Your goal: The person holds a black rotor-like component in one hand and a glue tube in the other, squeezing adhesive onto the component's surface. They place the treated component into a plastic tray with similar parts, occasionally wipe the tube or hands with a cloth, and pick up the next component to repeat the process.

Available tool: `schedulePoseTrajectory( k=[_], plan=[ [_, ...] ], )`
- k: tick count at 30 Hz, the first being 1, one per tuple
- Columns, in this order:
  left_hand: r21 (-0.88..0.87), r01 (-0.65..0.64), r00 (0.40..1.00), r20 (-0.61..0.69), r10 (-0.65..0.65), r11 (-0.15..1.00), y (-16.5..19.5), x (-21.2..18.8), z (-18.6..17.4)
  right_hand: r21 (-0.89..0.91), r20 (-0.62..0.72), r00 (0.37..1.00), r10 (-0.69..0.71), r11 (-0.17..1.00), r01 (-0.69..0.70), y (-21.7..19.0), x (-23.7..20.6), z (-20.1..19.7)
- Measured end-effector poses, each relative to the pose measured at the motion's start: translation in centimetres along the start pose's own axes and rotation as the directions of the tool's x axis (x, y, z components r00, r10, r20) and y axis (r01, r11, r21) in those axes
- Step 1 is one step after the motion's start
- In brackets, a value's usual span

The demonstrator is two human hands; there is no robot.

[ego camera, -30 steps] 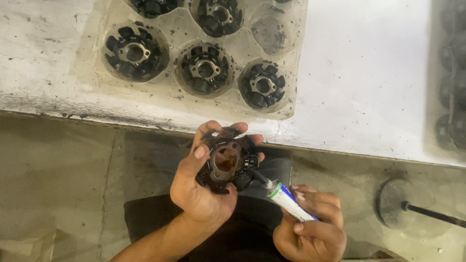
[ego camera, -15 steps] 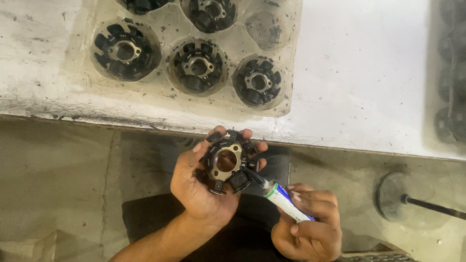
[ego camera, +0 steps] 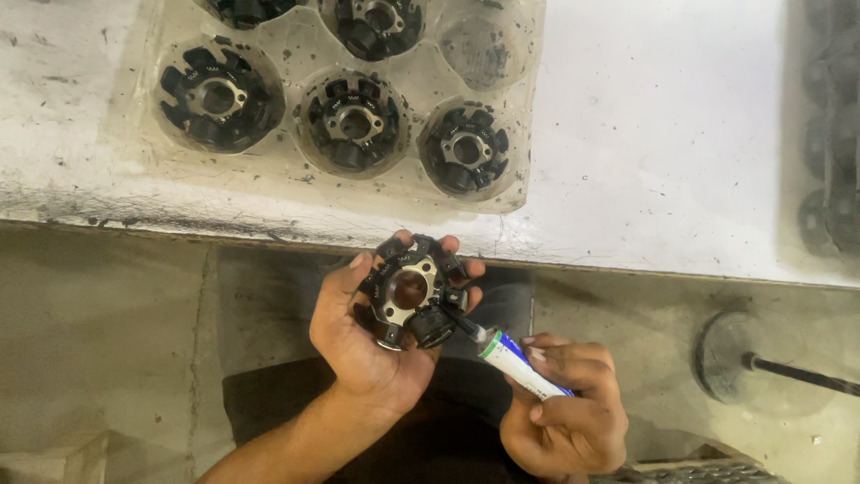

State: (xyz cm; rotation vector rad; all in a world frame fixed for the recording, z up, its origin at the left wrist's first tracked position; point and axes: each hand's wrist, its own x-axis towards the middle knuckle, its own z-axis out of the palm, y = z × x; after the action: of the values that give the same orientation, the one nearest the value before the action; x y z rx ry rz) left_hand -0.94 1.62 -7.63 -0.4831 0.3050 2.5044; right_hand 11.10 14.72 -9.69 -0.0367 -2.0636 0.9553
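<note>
Item 1. Left hand (ego camera: 363, 345): palm up, below the table edge, at about 7 o'clock from frame centre. Fingers curl closed around a black ring-shaped part; fingertips show along its top rim, thumb on its left side.

Item 2. Black ring-shaped part (ego camera: 409, 291): round body with a metal inner ring, a central hole and black blocks set around the rim. Cupped in the left hand, face toward the camera, just below the table edge.

Item 3. Right hand (ego camera: 566, 417): at 5 o'clock from the part. Fingers closed around a small tube, thumb pressed on its side.

Item 4. Small tube (ego camera: 520, 363): white body with green and blue bands and a dark nozzle. It lies slanted, nozzle toward 10 o'clock, the tip touching the lower right rim of the held part.

Item 5. Clear plastic tray (ego camera: 528, 108): moulded with round pockets, resting on the table at 12 o'clock from the hands. Three like parts sit whole in view in the near pockets, two more are cut off at the top edge, and one pocket at the upper right shows no part.

Item 6. White table (ego camera: 663, 134): worn, scuffed surface with a dark front edge.

Item 7. Second tray of dark parts (ego camera: 829, 134): at 3 o'clock on the table, blurred, detail not readable.

Item 8. Round grey disc with a dark rod (ego camera: 730, 358): on the floor at 4 o'clock, well apart from the hands.
</note>
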Motion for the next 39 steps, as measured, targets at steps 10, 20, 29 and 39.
schedulePoseTrajectory(
  k=[10, 20, 29, 39],
  plan=[
    [0.311, -0.314, 0.900, 0.398, 0.176, 0.897, 2.3, 13.7, 2.5, 0.294, -0.360, 0.916, 0.178, 0.953, -0.070, 2.5, -0.6, -1.7],
    [0.751, -0.523, 0.734, 0.637, 0.236, -0.402, 2.4, 32.1, 8.9, 0.254, -0.262, 0.945, 0.194, 0.959, -0.127, 4.2, 0.4, -2.5],
    [0.273, -0.509, 0.533, 0.844, -0.050, -0.816, 7.0, 24.3, 8.4, 0.403, -0.298, 0.910, 0.289, 0.902, -0.154, 9.2, 1.5, -1.6],
    [0.883, -0.402, 0.744, 0.470, 0.475, -0.244, 21.8, 16.7, -1.8, 0.906, 0.030, 0.615, 0.788, 0.239, -0.350, 20.0, 9.5, 4.2]
  ],
)
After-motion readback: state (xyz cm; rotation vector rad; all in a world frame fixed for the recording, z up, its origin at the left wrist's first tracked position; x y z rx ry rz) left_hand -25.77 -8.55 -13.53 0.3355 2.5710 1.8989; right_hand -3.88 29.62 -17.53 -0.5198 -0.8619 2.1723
